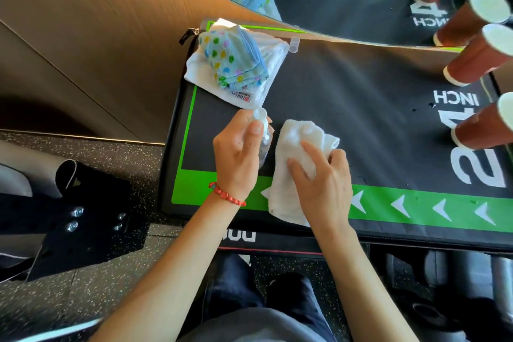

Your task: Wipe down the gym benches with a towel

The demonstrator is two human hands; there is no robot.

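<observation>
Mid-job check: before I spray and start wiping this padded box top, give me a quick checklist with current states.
1. White towel gripped in right hand: ok.
2. Spray bottle held in left hand: ok.
3. Nozzle aimed at the towel or the surface: cannot tell.
4. Wiping path clear on the black top: not ok, paper cups stand at the right end.
5. Spare folded towels out of the way at the far left corner: ok.
6. Liquid left in the bottle: cannot tell.
</observation>
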